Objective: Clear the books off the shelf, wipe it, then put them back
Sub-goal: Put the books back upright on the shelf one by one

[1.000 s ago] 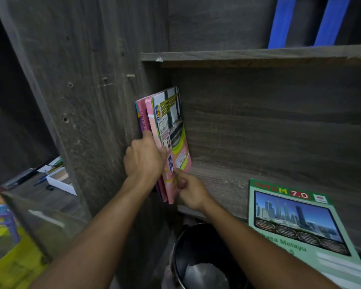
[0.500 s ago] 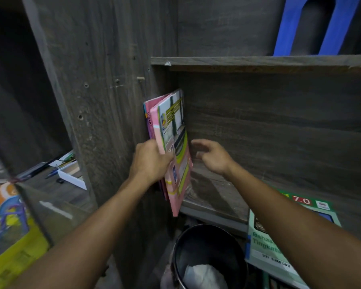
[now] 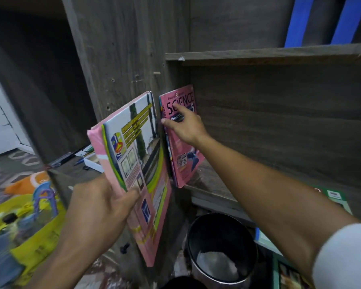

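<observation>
1. At far left we see a yellow bag (image 3: 35, 236) of toys on the floor.
2. Our left hand (image 3: 98, 207) grips a pink textbook (image 3: 138, 163) near its lower edge, with the thumb across the cover and the fingers curled behind. The book is tilted in the air, outside the shelf (image 3: 217, 197).
3. The Science book (image 3: 181, 159) stands upright at the shelf's left end, against the side wall.
4. Our right hand (image 3: 186, 126) lies on its cover with the fingers stretched and the thumb at the spine edge.
5. Below the shelf stands a black bin (image 3: 221, 232).
6. At far right a green book (image 3: 338, 199) lies flat on the shelf, partly hidden by our forearm.
</observation>
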